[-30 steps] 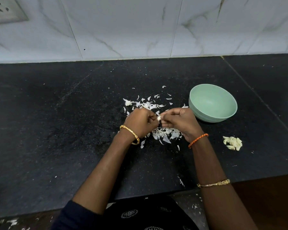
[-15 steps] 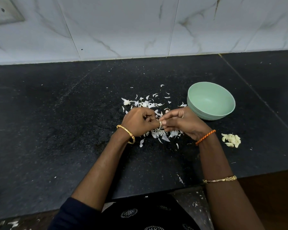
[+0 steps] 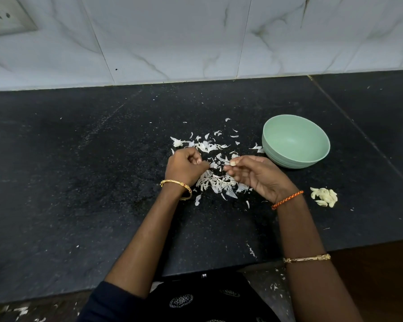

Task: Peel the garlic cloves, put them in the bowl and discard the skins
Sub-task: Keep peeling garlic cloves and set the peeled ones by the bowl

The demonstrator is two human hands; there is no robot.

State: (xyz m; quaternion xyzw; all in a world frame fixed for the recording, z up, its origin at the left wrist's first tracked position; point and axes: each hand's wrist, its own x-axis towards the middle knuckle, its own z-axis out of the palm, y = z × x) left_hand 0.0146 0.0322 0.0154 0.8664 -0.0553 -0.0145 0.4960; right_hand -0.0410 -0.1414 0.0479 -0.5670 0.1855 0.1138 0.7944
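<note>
My right hand (image 3: 258, 175) pinches a small garlic clove (image 3: 233, 163) between thumb and fingertips, just left of the pale green bowl (image 3: 296, 141). My left hand (image 3: 185, 167) is curled a short gap to the left of the clove; whether it holds a scrap of skin I cannot tell. Both hands hover over a scatter of white garlic skins (image 3: 215, 182) on the black counter (image 3: 79, 182). A small pile of peeled cloves (image 3: 324, 196) lies on the counter to the right of my right wrist. The bowl looks empty.
A white marble-tiled wall (image 3: 196, 38) runs behind the counter, with a socket plate (image 3: 5, 17) at the top left. The counter's front edge is close to my body, with skin scraps on the floor below.
My hands have come apart: the right one drew the clove to the right, and the left one stayed curled. The view shifted slightly.
</note>
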